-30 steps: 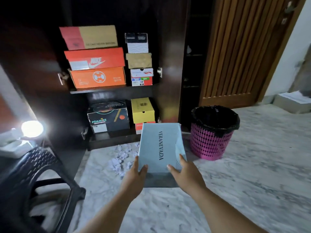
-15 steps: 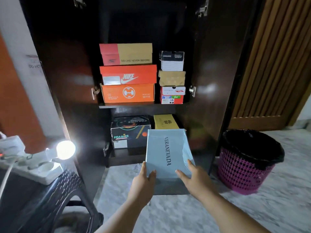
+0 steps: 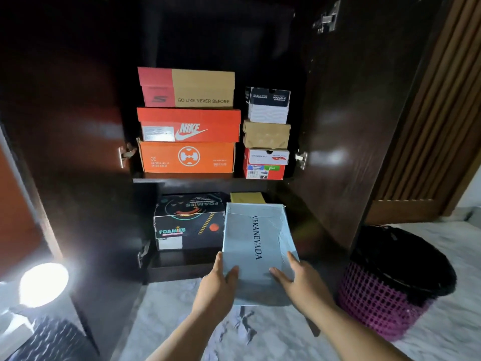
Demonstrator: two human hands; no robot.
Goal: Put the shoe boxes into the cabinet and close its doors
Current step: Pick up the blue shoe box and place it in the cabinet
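I held the pale blue VERANEVADA shoe box (image 3: 256, 238) with my left hand (image 3: 217, 285) and right hand (image 3: 299, 281) clamped on its sides, before the open cabinet's lower shelf (image 3: 179, 261).

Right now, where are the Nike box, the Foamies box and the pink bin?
Nike box (image 3: 188, 125): head view, orange front face.
Foamies box (image 3: 189, 229): head view, black front face.
Pink bin (image 3: 377, 306): head view, lattice wall.

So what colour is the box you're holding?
Pale blue box with dark lettering, head view.
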